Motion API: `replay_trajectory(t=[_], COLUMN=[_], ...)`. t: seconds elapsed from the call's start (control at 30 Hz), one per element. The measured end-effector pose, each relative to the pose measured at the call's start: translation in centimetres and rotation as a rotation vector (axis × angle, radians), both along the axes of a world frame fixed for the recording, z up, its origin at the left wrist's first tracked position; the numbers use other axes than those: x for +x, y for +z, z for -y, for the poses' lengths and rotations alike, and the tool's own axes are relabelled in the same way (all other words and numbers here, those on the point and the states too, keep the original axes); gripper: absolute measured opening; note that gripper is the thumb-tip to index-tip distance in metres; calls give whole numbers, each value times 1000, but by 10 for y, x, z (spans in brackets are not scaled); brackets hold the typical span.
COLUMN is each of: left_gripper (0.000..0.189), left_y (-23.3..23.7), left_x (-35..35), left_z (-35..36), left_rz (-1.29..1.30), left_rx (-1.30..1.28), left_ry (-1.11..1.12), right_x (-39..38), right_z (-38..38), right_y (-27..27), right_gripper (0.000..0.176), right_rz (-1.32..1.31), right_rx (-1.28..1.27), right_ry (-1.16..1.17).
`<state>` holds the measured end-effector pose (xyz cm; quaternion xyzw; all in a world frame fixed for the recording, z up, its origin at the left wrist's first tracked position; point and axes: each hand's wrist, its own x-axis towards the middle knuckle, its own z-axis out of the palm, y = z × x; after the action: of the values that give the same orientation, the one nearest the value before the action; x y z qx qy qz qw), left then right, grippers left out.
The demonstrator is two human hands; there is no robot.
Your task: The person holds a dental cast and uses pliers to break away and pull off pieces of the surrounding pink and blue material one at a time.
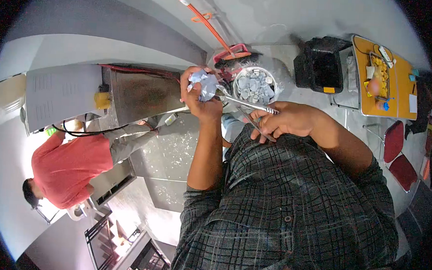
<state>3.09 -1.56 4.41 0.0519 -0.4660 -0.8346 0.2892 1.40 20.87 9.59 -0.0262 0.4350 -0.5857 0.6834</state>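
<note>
My left hand [200, 105] is wrapped round a jagged, pale blue-white lump [206, 84] that looks like plaster. In my right hand [282, 120] are long-handled metal pliers [247, 105], one handle ridged, the two handles spread apart. The jaws reach the right side of the lump, and their tips are partly hidden there. Just beyond my hands stands a round white bucket [276, 85], filled with broken grey-blue chunks [255, 85] of similar look.
Behind the bucket lean an orange-handled dustpan [214, 31] and dark debris. Black crates [327, 67] stand right, beside a yellow-topped table [401, 91] with a tray of yellow pieces. A metal cabinet [140, 98] lies left, near a person in a red shirt [73, 157].
</note>
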Motion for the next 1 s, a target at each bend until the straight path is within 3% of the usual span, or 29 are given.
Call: replay_trajectory(t=[0.2,0.5,1.0], left_gripper=[43,43,44], left_y=[-8,-12,-10], left_x=[-10,-18,-24], left_z=[2,0,-10], left_rz=[14,11,33], left_rx=[-7,13,30], left_ry=[50,28,-146], right_x=[0,3,10], right_z=[7,8,0], right_y=[-10,-16,-23], right_gripper=[47,43,35], right_rz=[-54,-192,-49], right_rx=[-35,-56,-37], right_ry=[2,37,-34])
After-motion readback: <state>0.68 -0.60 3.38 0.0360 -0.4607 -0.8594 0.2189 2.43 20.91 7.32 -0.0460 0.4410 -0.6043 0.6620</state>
